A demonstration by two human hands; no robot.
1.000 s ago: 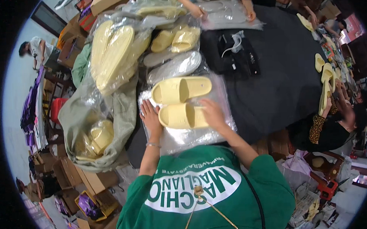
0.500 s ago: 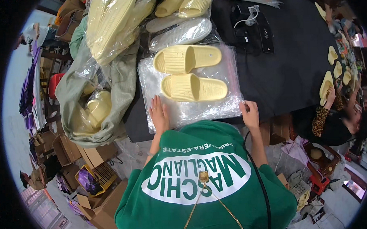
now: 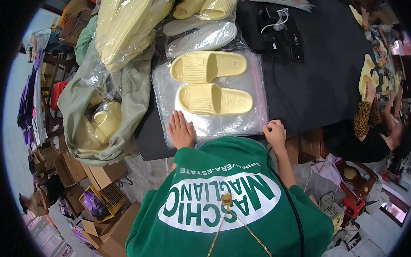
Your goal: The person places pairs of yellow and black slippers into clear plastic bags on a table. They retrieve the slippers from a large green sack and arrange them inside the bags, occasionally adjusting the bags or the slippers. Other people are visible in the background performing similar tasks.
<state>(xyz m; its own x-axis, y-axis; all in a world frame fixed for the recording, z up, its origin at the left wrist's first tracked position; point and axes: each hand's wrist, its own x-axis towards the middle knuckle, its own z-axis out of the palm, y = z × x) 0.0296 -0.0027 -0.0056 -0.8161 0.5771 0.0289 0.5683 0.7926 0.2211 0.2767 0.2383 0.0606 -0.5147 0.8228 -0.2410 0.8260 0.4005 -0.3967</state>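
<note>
In the head view, two yellow slippers (image 3: 195, 99) are lying side by side on the clear plastic packaging (image 3: 223, 125). The left hand (image 3: 181, 130) is resting on the packaging's near left part, fingers extended. The right hand (image 3: 275, 134) is curling at its near right corner; whether it is pinching plastic, I cannot tell. A grey-green sack (image 3: 131, 92) is standing left of the packaging.

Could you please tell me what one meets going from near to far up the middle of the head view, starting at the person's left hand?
Left hand → nearer yellow slide → farther yellow slide → pale grey sole in clear plastic → bagged yellow slide.
</note>
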